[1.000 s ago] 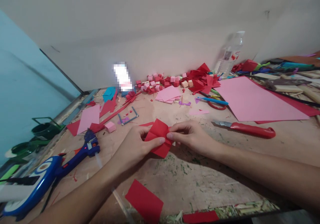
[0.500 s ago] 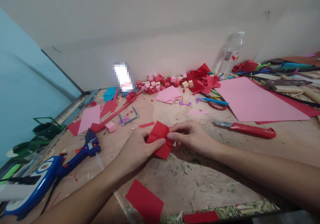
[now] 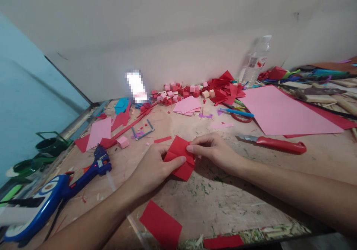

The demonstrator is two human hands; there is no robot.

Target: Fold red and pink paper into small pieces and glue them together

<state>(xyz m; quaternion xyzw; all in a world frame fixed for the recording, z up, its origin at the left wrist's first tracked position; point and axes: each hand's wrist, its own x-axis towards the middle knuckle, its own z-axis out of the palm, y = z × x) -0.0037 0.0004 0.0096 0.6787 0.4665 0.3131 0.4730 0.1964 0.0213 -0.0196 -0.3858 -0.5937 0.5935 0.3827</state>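
Note:
Between my two hands is a small red piece of paper (image 3: pixel 178 146) with crease lines across it, lifted a little above the wooden tabletop. My left hand (image 3: pixel 161 161) grips its left side, thumb on top and the other fingers hidden beneath. At its right edge, my right hand (image 3: pixel 208 148) pinches the paper between thumb and fingers. Nearer to me lies a flat red paper piece (image 3: pixel 161 224), with another red piece (image 3: pixel 224 241) at the table's front edge. A thin red strip (image 3: pixel 163 140) rests just beyond my left hand.
On the left lies a blue glue gun (image 3: pixel 102 164). To the right is a red-handled knife (image 3: pixel 281 145), its blade pointing left. Pink paper sheets (image 3: pixel 287 112), scissors (image 3: pixel 242 119), many small paper cubes (image 3: pixel 192 89), a plastic bottle (image 3: pixel 258 62) and a blurred-out bright phone (image 3: pixel 137 86) stand farther back.
The red paper has shifted slightly toward me and to the right, its near corner lower. My right thumb now sits a bit higher on its edge. Both hands keep their hold.

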